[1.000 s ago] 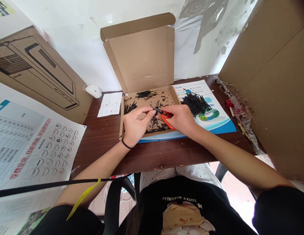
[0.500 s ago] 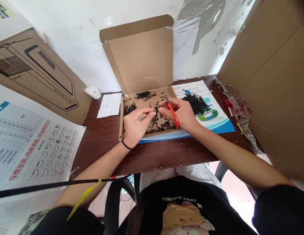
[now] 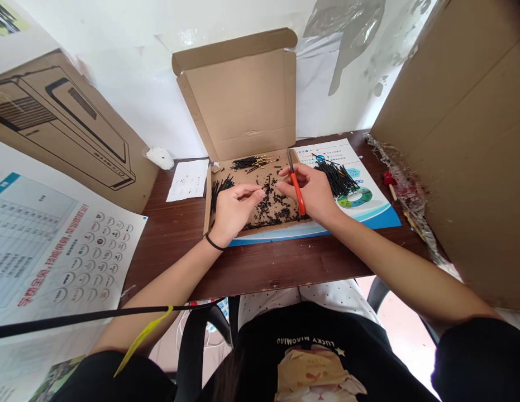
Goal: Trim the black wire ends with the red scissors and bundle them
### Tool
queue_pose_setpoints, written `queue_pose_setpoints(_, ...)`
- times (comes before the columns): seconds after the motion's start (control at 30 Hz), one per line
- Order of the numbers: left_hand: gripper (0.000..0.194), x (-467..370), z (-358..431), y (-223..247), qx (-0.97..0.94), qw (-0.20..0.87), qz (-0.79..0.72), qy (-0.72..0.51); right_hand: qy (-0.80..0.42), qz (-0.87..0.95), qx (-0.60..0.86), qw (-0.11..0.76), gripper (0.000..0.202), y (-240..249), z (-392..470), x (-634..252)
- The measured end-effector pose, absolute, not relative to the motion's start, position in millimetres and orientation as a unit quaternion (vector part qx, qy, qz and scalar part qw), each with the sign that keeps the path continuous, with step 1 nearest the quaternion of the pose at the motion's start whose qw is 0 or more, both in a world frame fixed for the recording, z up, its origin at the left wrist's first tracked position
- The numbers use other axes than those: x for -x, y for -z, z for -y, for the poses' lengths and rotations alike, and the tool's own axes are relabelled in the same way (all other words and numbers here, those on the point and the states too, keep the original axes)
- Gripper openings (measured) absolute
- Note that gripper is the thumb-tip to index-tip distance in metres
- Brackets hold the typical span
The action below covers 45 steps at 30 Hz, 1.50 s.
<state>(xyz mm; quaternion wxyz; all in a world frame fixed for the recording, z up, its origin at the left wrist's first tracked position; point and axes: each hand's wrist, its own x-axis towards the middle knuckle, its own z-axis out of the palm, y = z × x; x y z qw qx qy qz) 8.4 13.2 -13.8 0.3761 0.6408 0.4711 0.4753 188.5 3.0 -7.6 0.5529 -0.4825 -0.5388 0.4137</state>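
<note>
My left hand is pinched, thumb against index finger, above an open cardboard box; whatever it pinches is too small to make out. In my right hand I hold an orange-handled pair of scissors, its blades pointing away from me. Under both hands, black scraps litter the bottom of the box. Inside the box lie a bundle of black wires with golden ends at the back and another black bundle at the left. Beside my right hand, a larger pile of black wires rests on a printed sheet.
The box's raised lid leans towards the wall. Left of the box lies a white paper. Large cardboard panels flank the desk. Crumpled plastic film and a small red object sit at the right edge.
My hands have drawn apart, the right one moving slightly right. The scissors have turned more upright in it. The left hand has shifted only a little.
</note>
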Motion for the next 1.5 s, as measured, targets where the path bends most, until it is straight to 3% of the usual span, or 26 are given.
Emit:
queue_pose_setpoints(0.1, 0.036, -8.4, -17.0, 13.9, -0.506, 0.571, -0.430, -0.483, -0.493, 0.525, 0.454, 0.525, 0.034, 8.0, -1.7, -186.0)
queue_pose_setpoints(0.2, 0.033, -9.4, -17.0, 13.2, -0.413, 0.676, -0.384, -0.474, -0.557, 0.511, 0.411, 0.509, 0.038, 8.4, 1.2, -180.5)
queue_pose_setpoints(0.47, 0.028, -14.0, -8.6, 8.9, -0.400, 0.714, -0.350, -0.456, -0.613, 0.512, 0.363, 0.481, 0.045, 7.7, 3.1, -175.7)
queue_pose_setpoints(0.83, 0.035, -12.7, -5.7, 0.9, -0.434, 0.709, -0.350, -0.431, -0.629, 0.493, 0.379, 0.466, 0.045, 0.1, 6.3, -176.5)
queue_pose_setpoints(0.93, 0.032, -11.0, -6.5, -1.5, -0.495, 0.641, -0.386, -0.442, -0.626, 0.505, 0.377, 0.459, 0.045, 2.5, 5.0, -178.4)
queue_pose_setpoints(1.1, 0.024, -1.0, -10.4, -9.1, -0.661, 0.368, -0.485, -0.438, -0.577, 0.549, 0.391, 0.461, 0.036, -4.4, 1.0, -191.7)
queue_pose_setpoints(1.3, 0.050, 19.5, -25.2, -12.2, -0.774, 0.103, -0.489, -0.389, -0.313, 0.585, 0.559, 0.498, 0.026, -29.4, -9.5, -241.9)
queue_pose_setpoints(1.37, 0.045, 26.0, -32.3, -9.0, -0.782, 0.045, -0.514, -0.349, -0.201, 0.598, 0.625, 0.460, 0.026, -30.3, -14.3, -258.8)
queue_pose_setpoints(1.5, 0.031, 36.6, -41.9, -5.0, -0.789, -0.093, -0.554, -0.249, -0.078, 0.633, 0.716, 0.285, 0.025, -17.9, -22.3, -272.4)
